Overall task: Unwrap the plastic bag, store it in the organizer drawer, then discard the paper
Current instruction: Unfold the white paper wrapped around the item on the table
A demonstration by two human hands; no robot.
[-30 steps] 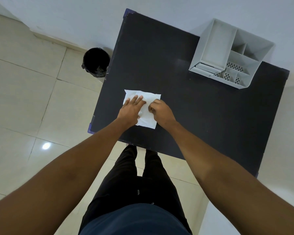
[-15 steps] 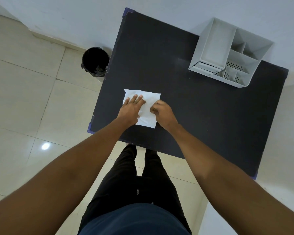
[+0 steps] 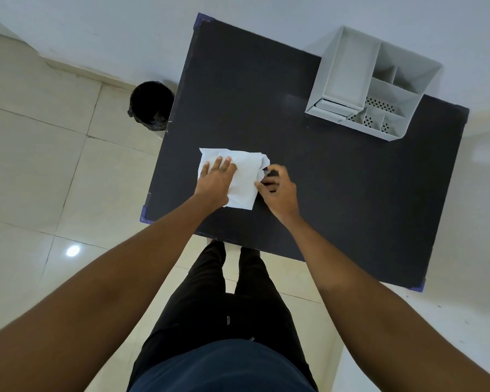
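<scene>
A white paper lies on the black table near its front left corner. My left hand presses flat on the paper's left half, fingers spread. My right hand is at the paper's right edge, which is crumpled and lifted. Its fingers pinch something dark and glossy coming out from under that edge, apparently the plastic bag; most of it is hidden. The white organizer stands at the table's far right, its small drawer at the front left and pushed in.
A black-lined waste bin stands on the tiled floor just left of the table, against the wall. My legs are at the table's front edge. The wall runs behind the table and the organizer.
My right hand has moved right, off the paper to its edge, and the paper's right edge has crumpled and lifted, showing something dark. My left hand stays flat on the paper.
</scene>
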